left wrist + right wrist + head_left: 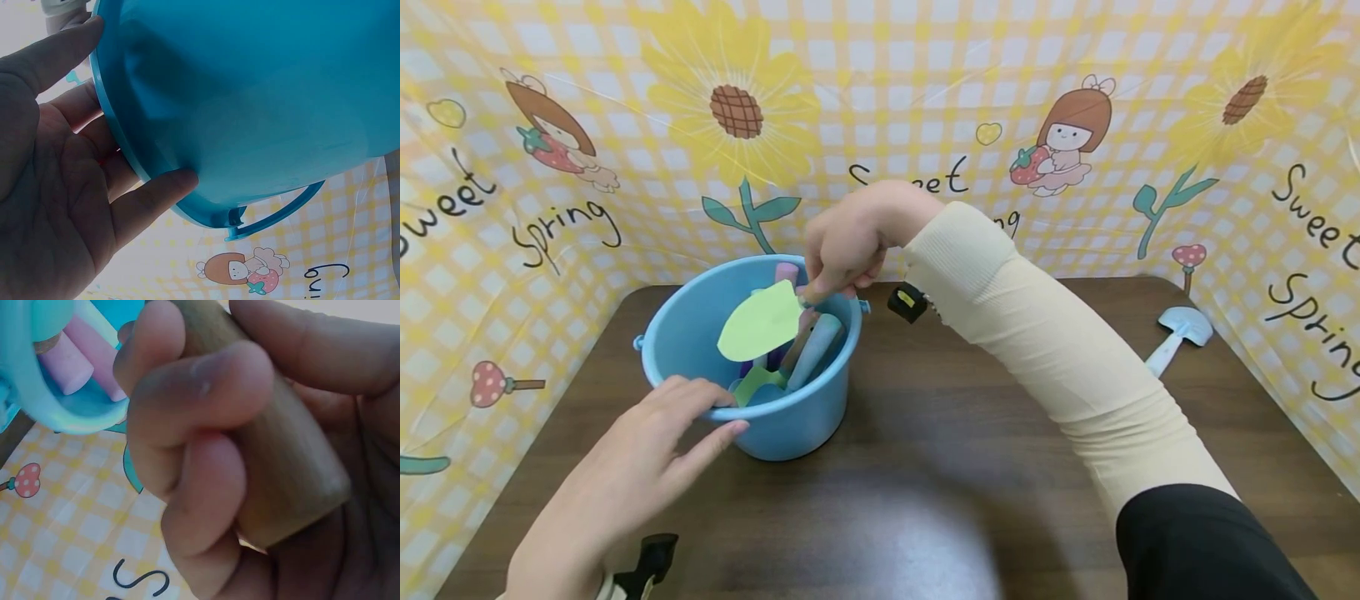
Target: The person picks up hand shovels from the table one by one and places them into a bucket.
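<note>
A blue bucket [797, 437] stands on the left half of the table with several toy tools inside. My left hand [640, 454] grips its near rim, the thumb along the outer wall and fingers reaching over the edge. Above the bucket's opening, my right hand [853, 237] holds a toy shovel with a pale green blade [763, 321], which points left. Its wooden handle [300, 469] lies within the curled fingers in the right wrist view. Inside the bucket show a light blue handle [815, 350], a pink handle [787, 272] and a green tool [758, 382].
A light blue toy tool [1183, 325] with a wide head lies at the table's right edge, partly behind the right sleeve. The wooden-looking table [910, 467] is bordered at the back and sides by a yellow checked cloth [910, 83].
</note>
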`<state>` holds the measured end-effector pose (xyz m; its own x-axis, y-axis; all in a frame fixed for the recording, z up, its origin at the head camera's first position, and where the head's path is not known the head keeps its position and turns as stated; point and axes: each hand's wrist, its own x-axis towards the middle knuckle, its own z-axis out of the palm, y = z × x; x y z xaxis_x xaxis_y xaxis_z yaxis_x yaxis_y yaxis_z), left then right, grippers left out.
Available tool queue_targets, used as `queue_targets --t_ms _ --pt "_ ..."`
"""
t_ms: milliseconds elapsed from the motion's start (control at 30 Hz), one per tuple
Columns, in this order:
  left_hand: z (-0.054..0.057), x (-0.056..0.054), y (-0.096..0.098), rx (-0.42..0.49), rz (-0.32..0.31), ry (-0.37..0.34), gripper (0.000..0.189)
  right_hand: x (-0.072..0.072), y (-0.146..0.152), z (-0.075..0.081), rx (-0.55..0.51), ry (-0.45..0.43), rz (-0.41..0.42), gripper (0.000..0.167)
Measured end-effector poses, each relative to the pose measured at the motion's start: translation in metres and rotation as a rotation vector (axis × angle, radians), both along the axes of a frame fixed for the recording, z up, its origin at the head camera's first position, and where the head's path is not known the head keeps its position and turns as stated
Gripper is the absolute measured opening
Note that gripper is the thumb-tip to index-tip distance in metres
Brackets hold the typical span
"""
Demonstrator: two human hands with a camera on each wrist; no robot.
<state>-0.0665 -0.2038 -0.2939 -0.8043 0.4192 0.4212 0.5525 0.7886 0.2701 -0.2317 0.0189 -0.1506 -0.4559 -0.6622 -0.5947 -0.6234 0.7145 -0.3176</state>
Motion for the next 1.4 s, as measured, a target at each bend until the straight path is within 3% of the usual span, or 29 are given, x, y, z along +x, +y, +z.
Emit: queue_targets --t_ms 233,467,800,1100,1400 --pt "0.000 0.001 0.000 0.000 0.000 0.000 0.016 0.002 -0.025 0.000 0.053 0.063 0.015 0.043" --pt "0.001 0.001 -0.001 -0.007 0.007 0.002 0.017 0.004 -0.045 -0.011 0.088 0.129 0.028 0.043" --pt "0.000 0.000 0.000 -0.002 0.002 -0.015 0.015 0.008 -0.066 -0.032 0.148 0.108 0.068 0.046" --pt "0.000 0.000 0.000 0.000 0.007 -0.014 0.014 0.017 -0.087 -0.039 0.237 0.141 -0.028 0.016" --pt "0.000 0.000 0.000 -0.005 0.008 -0.033 0.012 0.018 -0.095 -0.043 0.287 0.124 0.005 0.022"
